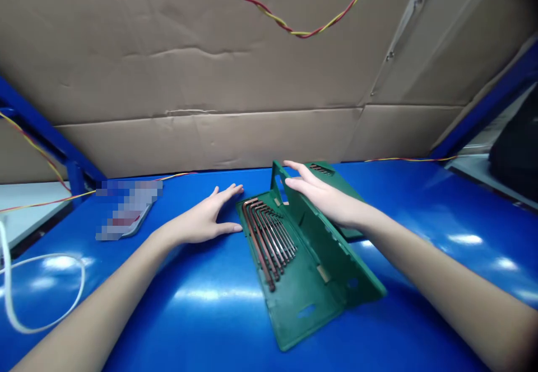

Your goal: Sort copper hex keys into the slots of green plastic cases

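A green plastic case [309, 307] lies unfolded on the blue tabletop, its lid [336, 249] standing raised on the right. In the case's left half sits a row of bronze-coloured hex keys [269, 237], graded from long to short. My right hand [315, 190] is at the far end of the raised lid, fingers stretched out and the palm against its outer side. Beside the case's left edge, my left hand [210, 215] rests with fingers spread, thumb tip close to the edge. Nothing is in that hand.
Behind my right hand lies a second green case [340, 178] with slots at its top. A blurred-out flat item [130, 209] lies at left. A white cable [46, 257] loops at far left. Cardboard [235, 80] backs the blue table [202, 316]; a twisted red-yellow wire [294, 31] hangs above.
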Demonstrator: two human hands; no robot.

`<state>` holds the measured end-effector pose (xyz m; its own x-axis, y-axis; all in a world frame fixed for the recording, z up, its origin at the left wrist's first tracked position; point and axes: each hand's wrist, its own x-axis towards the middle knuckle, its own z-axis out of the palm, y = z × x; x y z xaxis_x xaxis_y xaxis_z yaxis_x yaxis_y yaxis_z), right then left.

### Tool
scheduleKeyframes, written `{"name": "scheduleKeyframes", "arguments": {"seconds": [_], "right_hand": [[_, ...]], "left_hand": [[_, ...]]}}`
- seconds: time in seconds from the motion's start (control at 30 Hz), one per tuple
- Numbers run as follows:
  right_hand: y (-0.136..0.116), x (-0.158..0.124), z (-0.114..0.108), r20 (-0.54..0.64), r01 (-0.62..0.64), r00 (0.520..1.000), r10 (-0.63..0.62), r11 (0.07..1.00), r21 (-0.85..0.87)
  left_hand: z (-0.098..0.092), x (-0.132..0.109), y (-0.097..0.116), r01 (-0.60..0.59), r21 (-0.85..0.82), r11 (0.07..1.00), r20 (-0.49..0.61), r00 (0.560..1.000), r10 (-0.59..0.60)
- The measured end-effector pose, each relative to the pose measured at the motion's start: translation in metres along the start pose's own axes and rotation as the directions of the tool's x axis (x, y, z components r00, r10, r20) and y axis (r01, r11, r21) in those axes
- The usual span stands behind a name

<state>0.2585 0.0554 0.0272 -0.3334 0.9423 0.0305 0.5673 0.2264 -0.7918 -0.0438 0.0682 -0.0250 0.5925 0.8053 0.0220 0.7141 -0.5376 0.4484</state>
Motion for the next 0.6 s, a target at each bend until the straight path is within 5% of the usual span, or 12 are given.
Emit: {"name": "scheduleKeyframes", "arguments": {"seconds": [0.13, 0.33, 0.47, 0.6], "right_hand": [[0.009, -0.003, -0.017, 0.074, 0.142, 0.989, -0.126, 0.946, -0.291], [0.024, -0.011, -0.018, 0.238, 0.164, 0.971, 0.001, 0.722, -0.673], [0.033, -0.013, 0.0, 0.356, 0.265, 0.934, 0.034, 0.605, -0.751], [0.034, -0.014, 0.013, 0.286, 0.283, 0.954, -0.089, 0.577, -0.766]], "left_hand": [[-0.009, -0.005, 0.005, 0.009, 0.117, 0.993, 0.087, 0.996, -0.019], [-0.013, -0.012, 0.03, 0.152, 0.172, 0.973, 0.256, 0.947, -0.193], [-0.012, -0.019, 0.04, 0.1, 0.223, 0.97, 0.332, 0.927, -0.172], [-0.01, -0.022, 0.048, 0.107, 0.266, 0.958, 0.386, 0.899, -0.207]]}}
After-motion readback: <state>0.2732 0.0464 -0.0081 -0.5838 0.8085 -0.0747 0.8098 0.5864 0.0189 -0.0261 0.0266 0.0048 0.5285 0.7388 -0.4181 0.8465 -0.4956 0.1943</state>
